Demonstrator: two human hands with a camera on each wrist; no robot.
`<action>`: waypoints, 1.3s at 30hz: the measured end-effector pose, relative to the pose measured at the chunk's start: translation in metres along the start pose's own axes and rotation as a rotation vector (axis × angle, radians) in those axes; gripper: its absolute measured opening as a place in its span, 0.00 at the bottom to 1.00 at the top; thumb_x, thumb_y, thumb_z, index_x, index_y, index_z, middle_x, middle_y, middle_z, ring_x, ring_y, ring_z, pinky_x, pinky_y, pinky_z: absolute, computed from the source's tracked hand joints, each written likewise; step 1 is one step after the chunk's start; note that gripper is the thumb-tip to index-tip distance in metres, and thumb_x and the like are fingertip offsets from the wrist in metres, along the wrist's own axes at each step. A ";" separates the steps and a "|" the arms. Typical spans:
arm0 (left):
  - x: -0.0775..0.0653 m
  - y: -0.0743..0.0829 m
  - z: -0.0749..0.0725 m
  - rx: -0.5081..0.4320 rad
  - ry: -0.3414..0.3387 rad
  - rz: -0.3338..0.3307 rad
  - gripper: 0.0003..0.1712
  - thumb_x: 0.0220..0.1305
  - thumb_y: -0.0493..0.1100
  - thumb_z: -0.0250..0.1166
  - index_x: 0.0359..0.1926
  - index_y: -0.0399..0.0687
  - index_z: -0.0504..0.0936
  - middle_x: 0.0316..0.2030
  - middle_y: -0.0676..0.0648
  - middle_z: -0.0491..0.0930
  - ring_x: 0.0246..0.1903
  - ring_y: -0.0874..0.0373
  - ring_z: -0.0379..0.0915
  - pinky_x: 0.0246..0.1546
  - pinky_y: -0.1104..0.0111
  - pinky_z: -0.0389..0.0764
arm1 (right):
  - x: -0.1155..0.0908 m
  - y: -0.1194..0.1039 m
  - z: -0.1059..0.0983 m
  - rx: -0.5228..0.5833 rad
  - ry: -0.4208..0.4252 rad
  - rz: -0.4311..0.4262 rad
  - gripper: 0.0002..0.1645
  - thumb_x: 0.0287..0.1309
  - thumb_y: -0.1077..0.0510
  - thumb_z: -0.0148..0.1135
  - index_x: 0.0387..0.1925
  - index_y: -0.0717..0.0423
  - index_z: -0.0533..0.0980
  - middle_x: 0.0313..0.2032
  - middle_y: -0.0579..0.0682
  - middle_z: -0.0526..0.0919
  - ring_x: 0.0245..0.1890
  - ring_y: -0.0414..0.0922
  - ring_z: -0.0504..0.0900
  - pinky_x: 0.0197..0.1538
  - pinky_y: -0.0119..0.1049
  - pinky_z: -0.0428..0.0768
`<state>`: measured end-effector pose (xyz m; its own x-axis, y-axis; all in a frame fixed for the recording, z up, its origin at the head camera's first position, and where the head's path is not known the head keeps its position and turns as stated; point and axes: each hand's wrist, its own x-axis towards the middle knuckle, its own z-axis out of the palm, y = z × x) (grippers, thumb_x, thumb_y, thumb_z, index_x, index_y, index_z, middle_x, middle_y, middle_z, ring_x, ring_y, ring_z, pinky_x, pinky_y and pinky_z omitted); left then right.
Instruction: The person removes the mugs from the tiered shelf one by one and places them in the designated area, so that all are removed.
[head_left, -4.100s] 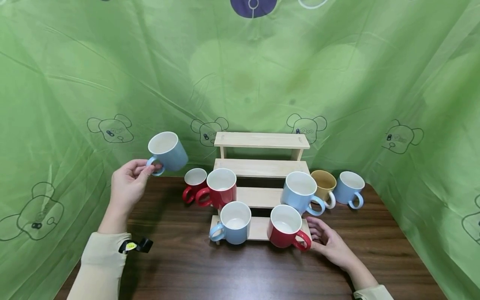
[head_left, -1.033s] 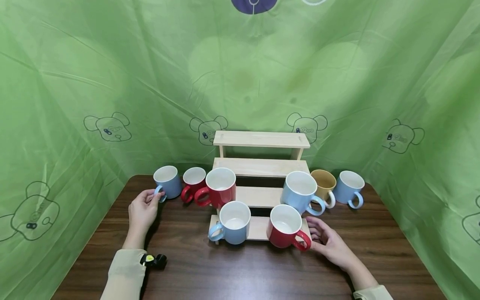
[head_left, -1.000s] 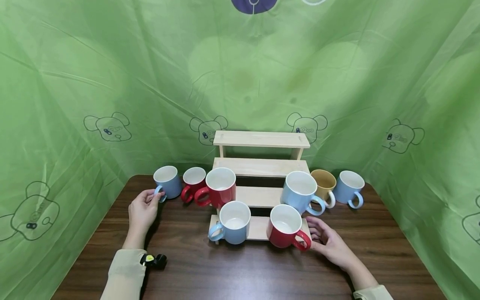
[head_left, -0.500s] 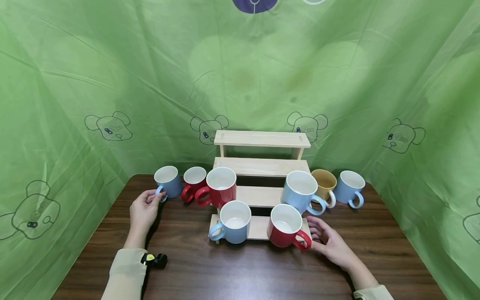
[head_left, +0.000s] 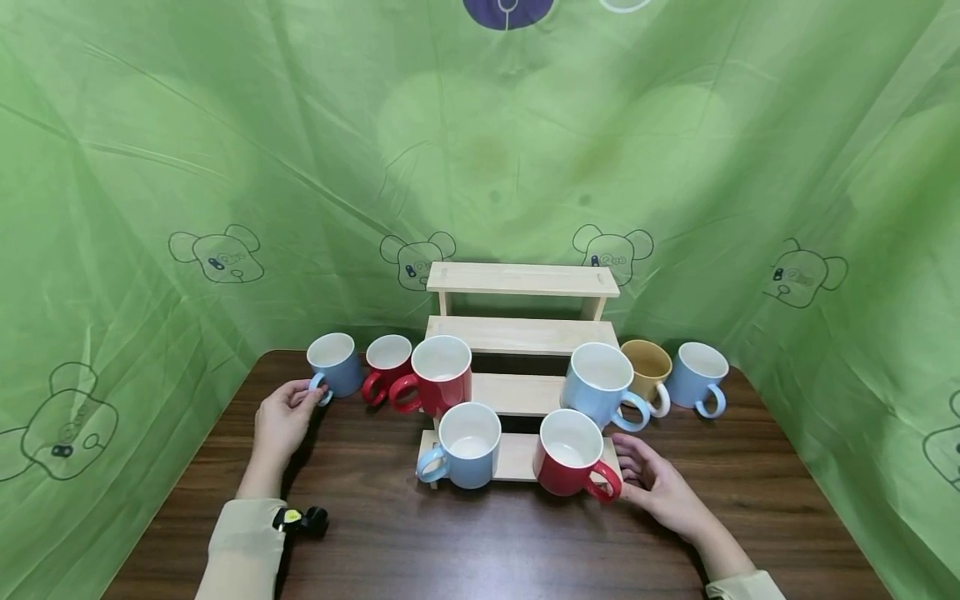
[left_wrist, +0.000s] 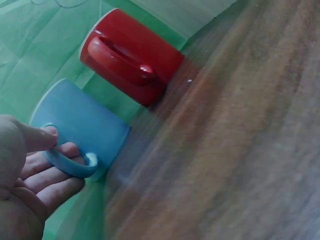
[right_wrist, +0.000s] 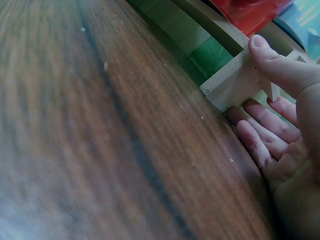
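On the table at the left, a light-blue mug [head_left: 336, 364] stands upright. My left hand [head_left: 281, 421] holds its handle, thumb at the top and a fingertip showing through the loop in the left wrist view. Beside it stands a red mug [head_left: 387, 367]. My right hand [head_left: 663, 487] rests at the right end of a stepped wooden rack [head_left: 517, 457], its thumb and fairly straight fingers against the end panel in the right wrist view. The lowest step bears a blue mug [head_left: 470, 450] and a red mug [head_left: 567, 454]; a red mug [head_left: 442, 379] and a blue mug [head_left: 597, 383] stand above.
Right of the rack stand a tan mug [head_left: 647, 367] with a white handle and a blue mug [head_left: 697, 375]. The two upper steps [head_left: 522, 279] show bare wood. Green cloth [head_left: 480, 150] hangs behind the dark wooden table [head_left: 465, 550].
About four seconds ago my left hand held the blue mug in the air; it now stands on the table beside the red mug. My right hand has stayed at the rack.
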<state>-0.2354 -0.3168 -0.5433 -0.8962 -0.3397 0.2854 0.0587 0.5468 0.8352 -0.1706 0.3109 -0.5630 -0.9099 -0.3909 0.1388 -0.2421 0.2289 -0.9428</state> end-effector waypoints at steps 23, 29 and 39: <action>0.001 0.061 -0.028 -0.174 0.074 0.128 0.18 0.71 0.32 0.73 0.59 0.32 0.85 0.54 0.32 0.89 0.45 0.77 0.83 0.46 0.85 0.82 | 0.000 0.001 -0.001 -0.009 -0.002 -0.019 0.41 0.69 0.69 0.72 0.77 0.71 0.63 0.64 0.72 0.80 0.55 0.39 0.86 0.57 0.29 0.84; -0.004 0.080 -0.028 -0.382 -0.049 0.142 0.20 0.72 0.29 0.71 0.60 0.22 0.80 0.52 0.44 0.91 0.49 0.69 0.87 0.52 0.80 0.84 | 0.000 0.000 -0.001 -0.015 -0.002 0.002 0.42 0.69 0.68 0.72 0.77 0.70 0.63 0.64 0.71 0.80 0.56 0.40 0.85 0.58 0.30 0.84; -0.019 0.113 -0.013 -0.536 -0.276 0.217 0.20 0.75 0.27 0.67 0.62 0.17 0.76 0.54 0.40 0.89 0.52 0.62 0.88 0.56 0.75 0.85 | 0.000 -0.001 0.000 -0.022 0.011 0.008 0.42 0.68 0.68 0.73 0.77 0.69 0.64 0.63 0.66 0.82 0.56 0.40 0.86 0.58 0.30 0.85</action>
<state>-0.2063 -0.2581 -0.4479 -0.9155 -0.0157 0.4021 0.3987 0.0985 0.9118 -0.1704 0.3110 -0.5619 -0.9154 -0.3792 0.1352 -0.2424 0.2511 -0.9371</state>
